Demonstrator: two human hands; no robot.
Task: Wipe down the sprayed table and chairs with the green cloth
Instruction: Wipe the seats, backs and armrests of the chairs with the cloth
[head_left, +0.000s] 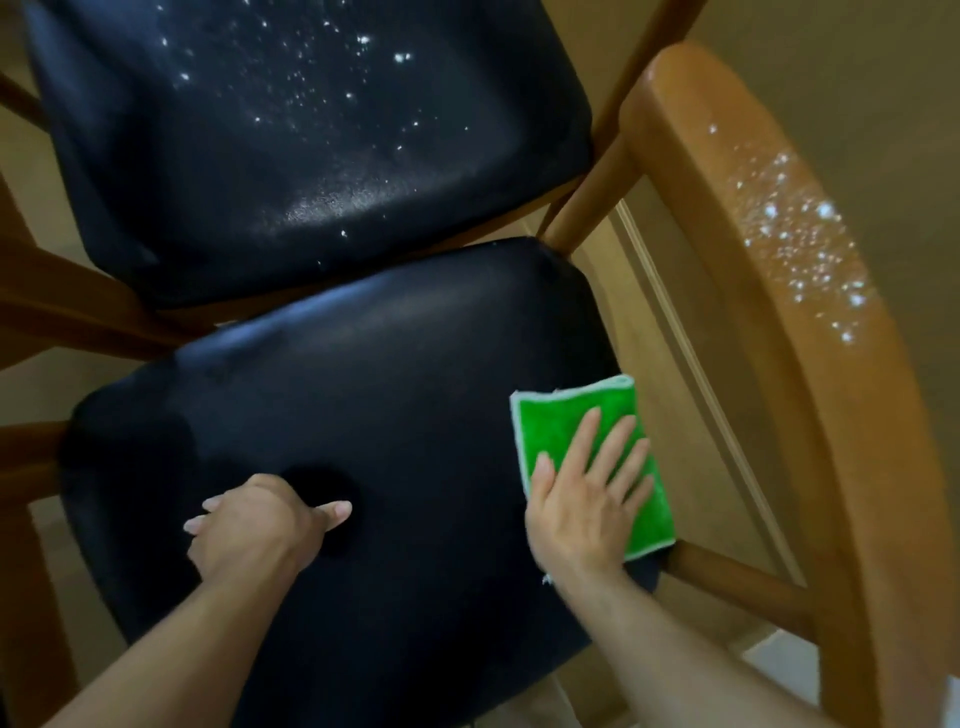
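Green cloth (582, 431), white-edged; black seats (322, 395); orange-brown wood backrest (753, 270), white-speckled.

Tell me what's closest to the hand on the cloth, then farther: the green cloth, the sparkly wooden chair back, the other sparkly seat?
1. green cloth, under the right hand.
2. wooden chair back, to its right.
3. sprayed seat, beyond, at the top.

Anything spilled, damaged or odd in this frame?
Nothing damaged. White spray droplets speckle the far chair seat and the wooden backrest; the near seat under the green cloth shows none.
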